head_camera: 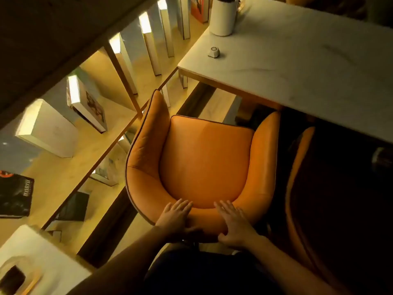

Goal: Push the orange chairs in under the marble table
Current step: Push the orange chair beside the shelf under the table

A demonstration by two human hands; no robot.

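An orange leather armchair point(204, 158) stands just below me, its front facing the marble table point(297, 67) at the upper right. The right armrest tip reaches under the table's near edge; most of the seat is out in the open. My left hand point(175, 217) and my right hand point(232, 222) both lie over the top of the curved backrest, fingers spread onto the inner side, thumbs on the outer side. A second orange chair point(297, 188) stands to the right in deep shadow, partly under the table.
A lit shelf unit point(89, 116) with books and boxes runs along the left, close beside the chair. On the table stand a white cylinder pot point(223, 17) and a small white gadget point(214, 52). Another pale surface point(32, 258) sits at the lower left.
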